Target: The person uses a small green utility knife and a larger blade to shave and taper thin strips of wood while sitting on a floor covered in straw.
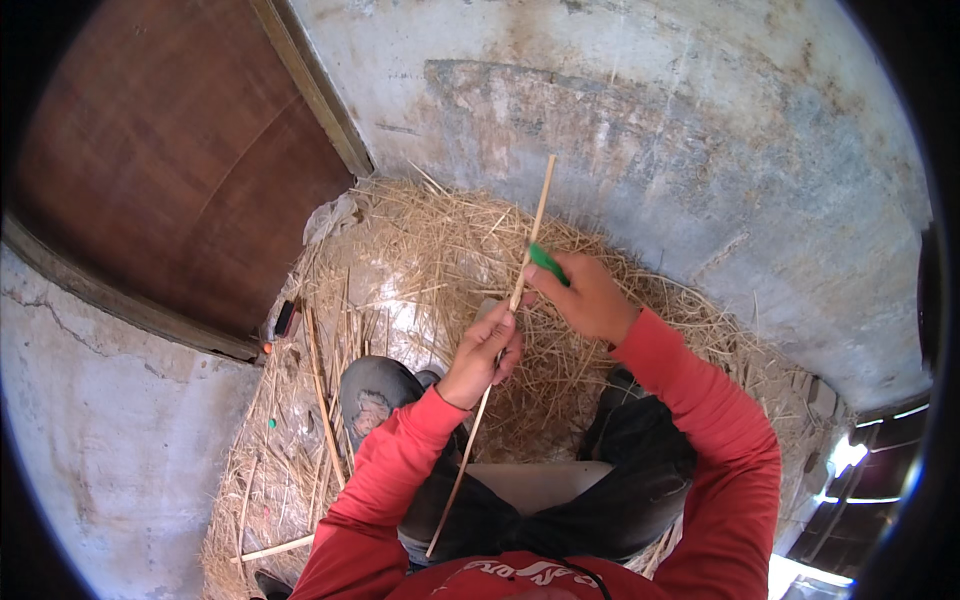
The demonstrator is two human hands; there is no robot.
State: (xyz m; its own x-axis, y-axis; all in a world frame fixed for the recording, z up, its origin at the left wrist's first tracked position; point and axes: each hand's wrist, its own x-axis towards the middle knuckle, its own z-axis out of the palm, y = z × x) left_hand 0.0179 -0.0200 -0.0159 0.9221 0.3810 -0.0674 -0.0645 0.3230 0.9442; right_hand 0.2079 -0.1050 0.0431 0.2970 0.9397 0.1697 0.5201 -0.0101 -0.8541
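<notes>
A long, thin wooden strip (543, 195) slants upward in front of me, its lower end reaching down over my dark trousers. My left hand (483, 353) is closed around the middle of this strip. Just above it, my right hand (592, 298) grips a small green tool (548, 264), which lies against the strip. Fingers cover most of the tool, and its working edge is too small to make out. Pale shavings (480, 240) are heaped on the floor beyond and below both hands.
A pale wall (700, 150) rises beyond the shavings, and a brown door panel (180, 160) stands at the upper left. Several long strips (322, 380) lie left of my knee. A small black object (287, 318) sits by the door frame. Between my legs is a pale flat surface (535, 483).
</notes>
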